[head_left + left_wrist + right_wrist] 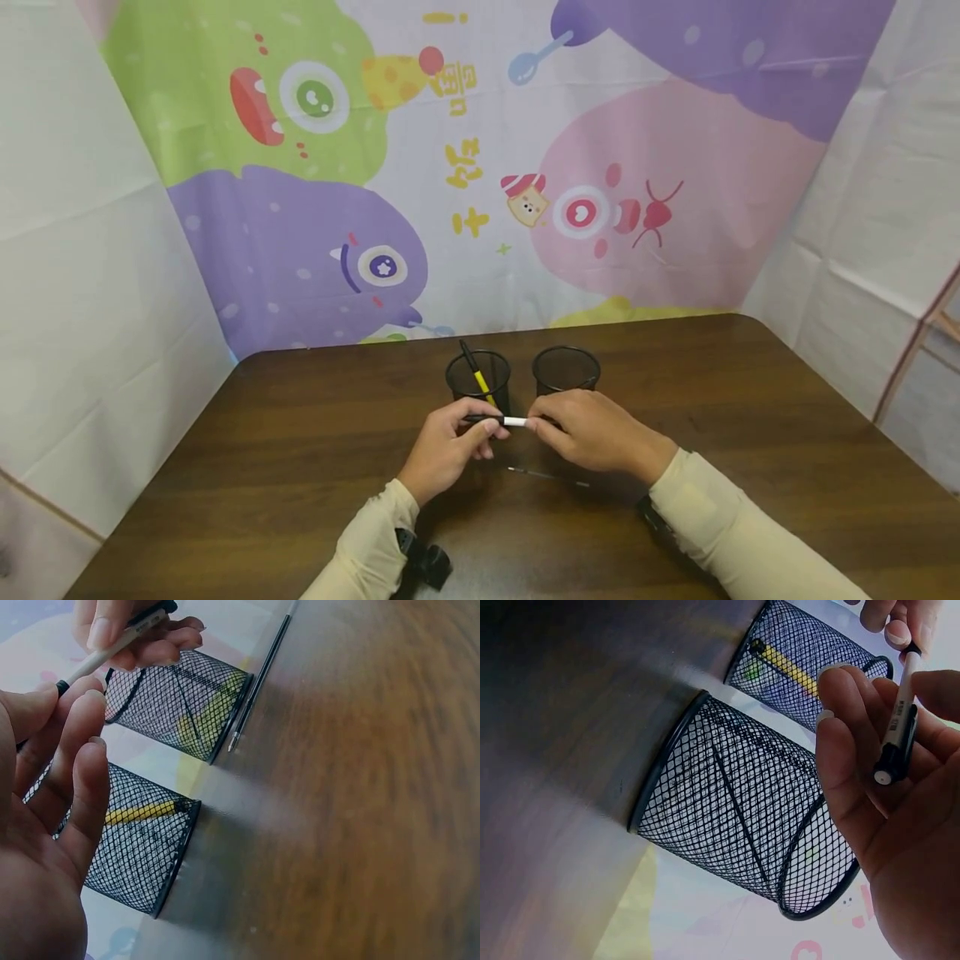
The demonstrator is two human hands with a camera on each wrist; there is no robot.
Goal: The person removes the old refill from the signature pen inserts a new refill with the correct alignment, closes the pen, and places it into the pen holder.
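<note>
Between both hands is a pen (515,422) with a white barrel and black ends, held level above the table. My left hand (442,450) pinches its black end between thumb and fingers. At the other end, my right hand (600,429) grips the white barrel; the clip and push button (883,777) show in the right wrist view. Below the hands, a thin pen refill (547,477) lies on the table, its metal tip (233,741) visible in the left wrist view.
Two black mesh cups stand behind the hands. A yellow and black pen (482,381) leans in the left cup (447,382); a thin dark stick (739,814) slants in the right cup (697,761). A printed cloth (465,275) hangs behind the brown table (315,467).
</note>
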